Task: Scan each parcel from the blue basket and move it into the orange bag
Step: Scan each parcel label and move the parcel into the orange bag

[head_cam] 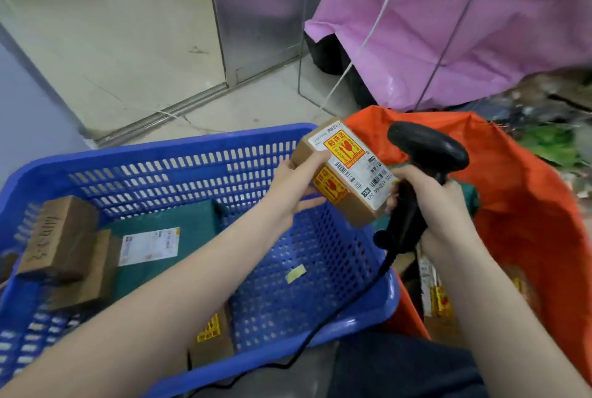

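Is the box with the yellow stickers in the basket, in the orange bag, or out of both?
Out of both: the left hand holds the box up, tilted, above the blue basket rim, beside the orange bag.

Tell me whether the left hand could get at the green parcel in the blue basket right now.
Probably not yet: the left hand is holding the cardboard box. The green parcel lies uncovered on top, so once that hand is free the way looks open.

Pale tiled floor at upper left, metal sliding-door track crossing it, grey metal panel standing behind, crumpled pink plastic sheet at upper right, white cord hanging across it, green leafy clutter at far right
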